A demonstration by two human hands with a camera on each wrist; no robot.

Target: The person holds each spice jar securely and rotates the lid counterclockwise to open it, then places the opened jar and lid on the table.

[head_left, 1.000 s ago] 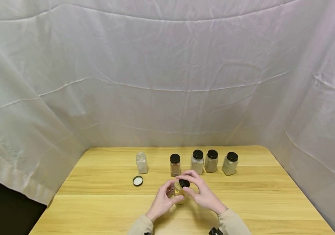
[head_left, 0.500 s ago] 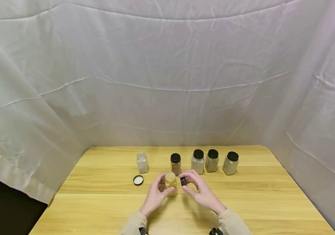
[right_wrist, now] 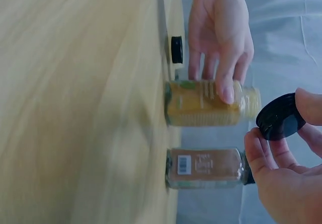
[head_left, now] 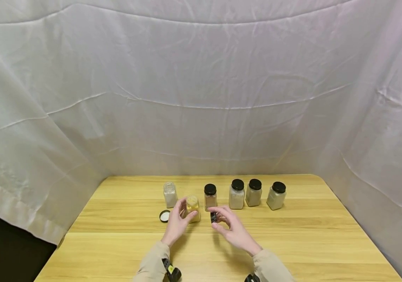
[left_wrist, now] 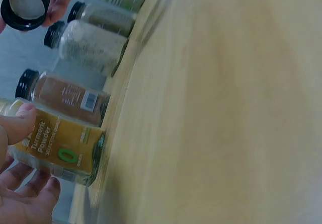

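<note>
The left grip [head_left: 175, 226] curls round a yellow turmeric jar [left_wrist: 65, 138]; the right grip [head_left: 234, 230] pinches its black lid [right_wrist: 274, 118]. Within the last second they have parted, the jar shifting left of the right grip, leaving it uncapped.

Extends two sleeved forearms [head_left: 153, 260] up from the bottom edge; grips with the left hand [head_left: 177, 224] at lower centre, seemingly with bent fingers [left_wrist: 35, 186], though partly hidden; pinches with the right hand [head_left: 232, 230], farther right, between thumb [head_left: 220, 229] and curved fingers [head_left: 219, 210].
</note>
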